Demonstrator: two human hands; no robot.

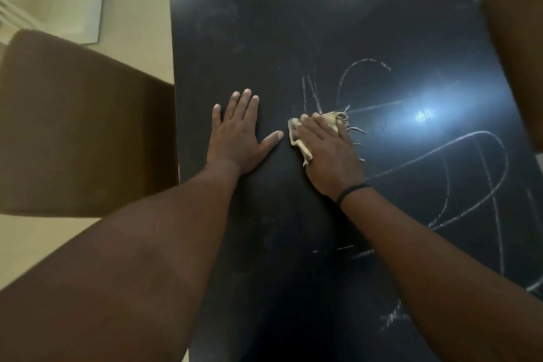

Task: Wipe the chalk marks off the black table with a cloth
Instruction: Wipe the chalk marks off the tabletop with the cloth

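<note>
Pressing the frayed tan cloth [318, 129] flat under straight fingers at frame centre, the right hand [329, 156] should sweep firmly toward the chalk marks [482, 173] at lower right, while the left hand [238, 138], fingers spread, braces the black table [264, 38].

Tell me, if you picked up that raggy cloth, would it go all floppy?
Probably floppy: the cloth lies crumpled flat under the right hand, with loose frayed threads sticking out at its edge. It looks thin, so likely light. Pushed on the smooth black table, it should slide and bunch rather than roll.
</note>
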